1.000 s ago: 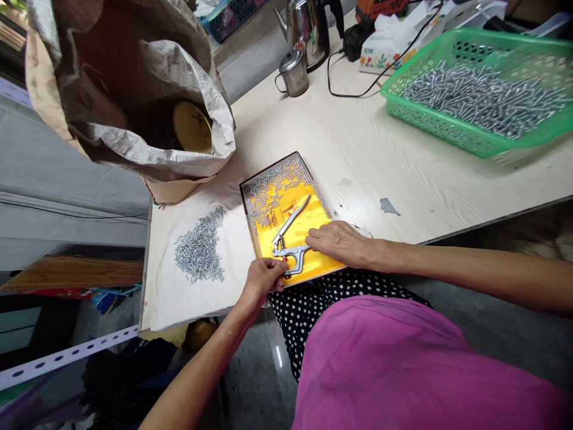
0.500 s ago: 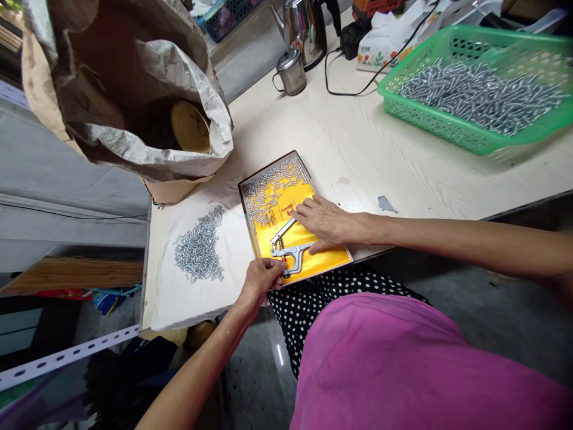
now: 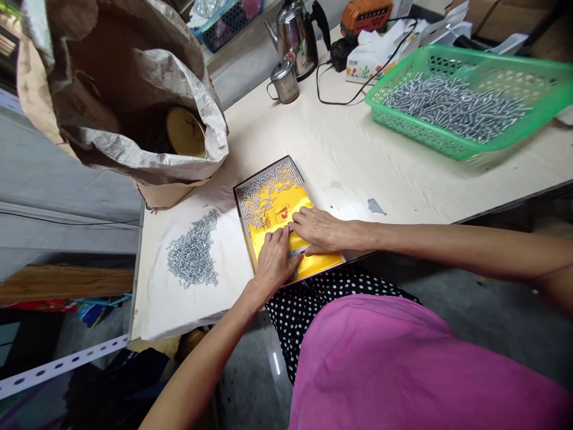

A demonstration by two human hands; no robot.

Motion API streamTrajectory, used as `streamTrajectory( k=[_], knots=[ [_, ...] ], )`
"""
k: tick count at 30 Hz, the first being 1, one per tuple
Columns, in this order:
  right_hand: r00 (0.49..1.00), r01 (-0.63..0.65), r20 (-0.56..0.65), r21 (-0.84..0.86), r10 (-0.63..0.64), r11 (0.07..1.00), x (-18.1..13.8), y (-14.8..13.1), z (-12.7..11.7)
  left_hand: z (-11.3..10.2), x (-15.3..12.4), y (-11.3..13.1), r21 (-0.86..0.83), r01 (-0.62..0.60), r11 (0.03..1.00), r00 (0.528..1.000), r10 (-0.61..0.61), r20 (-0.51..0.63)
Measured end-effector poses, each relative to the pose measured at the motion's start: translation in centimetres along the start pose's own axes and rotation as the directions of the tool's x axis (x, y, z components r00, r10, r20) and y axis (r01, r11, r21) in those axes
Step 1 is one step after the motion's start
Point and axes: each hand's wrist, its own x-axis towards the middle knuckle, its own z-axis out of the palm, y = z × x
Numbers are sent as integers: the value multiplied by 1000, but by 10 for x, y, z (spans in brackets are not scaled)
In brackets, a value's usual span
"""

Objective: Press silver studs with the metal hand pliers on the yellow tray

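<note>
My left hand lies over a grey metal lever tool, its fingers curled onto the lever end and its thumb toward the body. From the other side my right hand grips the same tool, fingertips close to those of the left. Most of the tool is hidden under both hands. It rests on a shallow yellow-bottomed tray with a dark rim at the table's front edge. Small silver pins are scattered over the tray's far and left parts. Whether a pin sits in the tool is hidden.
Left of the tray lies a heap of small silver metal pieces. A large open paper sack stands behind it. At the back right is a green basket of metal parts. A metal cup, kettle and black cable lie behind.
My left hand has moved up and right from a pinch at the tool's red-tipped end to lie over the lever. The lever's raised arm is now covered. My right hand stays on the tool.
</note>
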Motion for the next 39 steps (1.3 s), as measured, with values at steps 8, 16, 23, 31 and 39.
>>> streamTrajectory(
  k=[8,16,23,31,39],
  knots=[
    [997,5,-77,29,-3,1000,-4,-4,18,-3,2,10,48,18,999,997,-21,68],
    [999,4,-34,140,1,990,-7,-7,27,1,2,6,-7,0,1000,998,0,56],
    [982,15,-187,62,-3,998,-12,2,23,11,-19,1,9,7,1000,971,-5,-241],
    [993,21,-117,42,-16,999,4,13,19,21,-28,19,128,-27,991,969,58,-240],
    [987,-93,-131,-28,89,995,37,24,-2,10,-35,12,34,12,999,975,-4,-222]
  ],
)
